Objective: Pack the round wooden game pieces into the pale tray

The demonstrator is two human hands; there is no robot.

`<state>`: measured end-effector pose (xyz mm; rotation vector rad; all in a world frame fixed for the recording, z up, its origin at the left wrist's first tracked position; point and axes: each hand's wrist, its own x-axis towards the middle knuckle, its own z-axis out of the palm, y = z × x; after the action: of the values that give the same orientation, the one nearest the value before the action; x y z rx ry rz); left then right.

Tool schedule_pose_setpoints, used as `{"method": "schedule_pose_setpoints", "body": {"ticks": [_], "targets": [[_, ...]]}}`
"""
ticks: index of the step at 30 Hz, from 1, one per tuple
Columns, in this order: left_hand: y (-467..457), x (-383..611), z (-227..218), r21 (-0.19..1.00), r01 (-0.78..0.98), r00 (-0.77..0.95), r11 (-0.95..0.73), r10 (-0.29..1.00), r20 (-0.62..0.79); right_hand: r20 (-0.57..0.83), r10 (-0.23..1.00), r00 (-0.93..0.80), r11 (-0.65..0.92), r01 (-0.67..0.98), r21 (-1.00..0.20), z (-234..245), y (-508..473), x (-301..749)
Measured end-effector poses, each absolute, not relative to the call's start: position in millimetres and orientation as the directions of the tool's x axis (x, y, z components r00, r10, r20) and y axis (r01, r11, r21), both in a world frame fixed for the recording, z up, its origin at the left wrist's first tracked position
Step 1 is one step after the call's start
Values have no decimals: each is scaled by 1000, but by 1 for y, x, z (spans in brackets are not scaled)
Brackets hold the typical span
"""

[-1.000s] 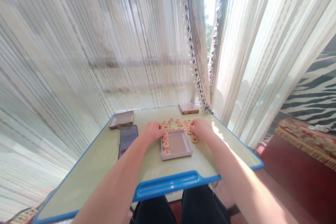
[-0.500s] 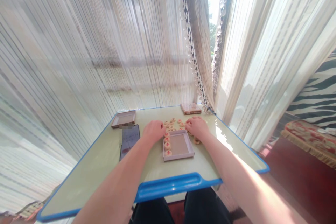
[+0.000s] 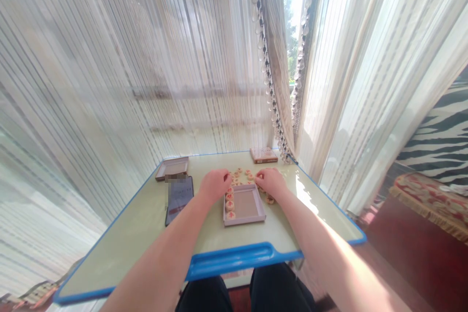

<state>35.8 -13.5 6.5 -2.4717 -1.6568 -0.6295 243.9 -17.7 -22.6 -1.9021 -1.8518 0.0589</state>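
Observation:
A shallow open box lies on the table in front of me. Along its left side runs a column of round wooden Chinese chess pieces with red characters. My left hand is at the box's far left corner, fingers curled together; whatever they hold is hidden. Just beyond the far right corner, my right hand bends its fingers down among loose chess pieces, and its grip is too small to make out. One loose chess piece lies under my right wrist, outside the box.
A phone or tablet lies left of my left forearm. Another shallow tray sits at the far left corner, and a flat closed box at the back right. The table has a raised blue edge in front; curtains hang behind it.
The view has shifted slightly. Both hands stay near the far corners of the box, and my right fingertips are drawn a little closer together. The column of pieces looks the same.

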Motion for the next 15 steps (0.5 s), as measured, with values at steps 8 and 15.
{"method": "schedule_pose_setpoints", "body": {"ticks": [8, 15], "targets": [[-17, 40, 5, 233, 819, 365, -525, 789, 494, 306, 943, 128, -8, 931, -365, -23, -18, 243], [-19, 42, 5, 222, 817, 366, -533, 776, 514, 243, 955, 168, -91, 950, -298, -21, -21, 242]]}}
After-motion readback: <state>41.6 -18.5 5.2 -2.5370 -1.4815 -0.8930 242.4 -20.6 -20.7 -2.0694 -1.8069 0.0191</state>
